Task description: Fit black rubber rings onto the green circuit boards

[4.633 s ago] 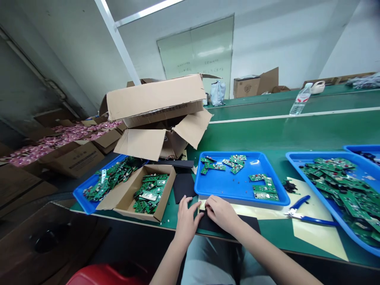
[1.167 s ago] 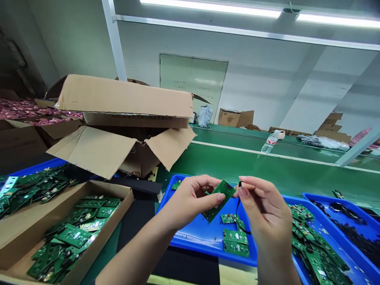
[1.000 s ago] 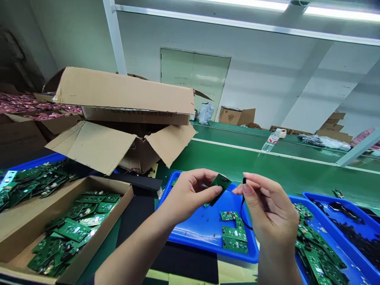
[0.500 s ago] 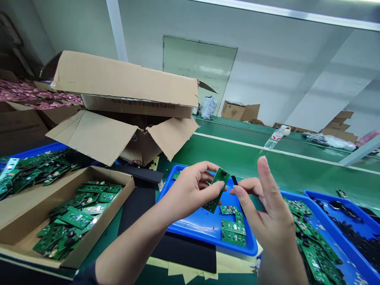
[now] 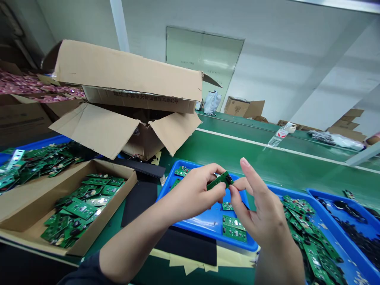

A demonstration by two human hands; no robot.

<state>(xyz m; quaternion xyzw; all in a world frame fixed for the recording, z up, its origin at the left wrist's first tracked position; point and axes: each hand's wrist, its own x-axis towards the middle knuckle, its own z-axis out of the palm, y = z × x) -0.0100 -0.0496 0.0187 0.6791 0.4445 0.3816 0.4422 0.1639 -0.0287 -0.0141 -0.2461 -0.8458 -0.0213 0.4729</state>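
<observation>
My left hand (image 5: 204, 190) is closed round a small green circuit board (image 5: 218, 181), held tilted above a blue tray (image 5: 202, 233). Thumb and index finger of my right hand (image 5: 258, 209) pinch together at the board's right end, where a black piece (image 5: 229, 180) shows. A thin black strip is in that pinch, mostly hidden by the fingers. My other right fingers are partly hidden, one pointing up. Beneath the hands, several green boards (image 5: 234, 233) lie in the tray.
On the left stand a cardboard box of circuit boards (image 5: 12, 221) and a heap of boards (image 5: 38, 164). Further trays to the right hold boards (image 5: 314, 253) and black parts (image 5: 356, 229). Large cartons (image 5: 127, 71) are stacked behind; a water bottle (image 5: 279, 136) stands at the back.
The board has turned from steep to flatter in my left hand. My right fingers have come in from the right with the black strip and now meet the board's end.
</observation>
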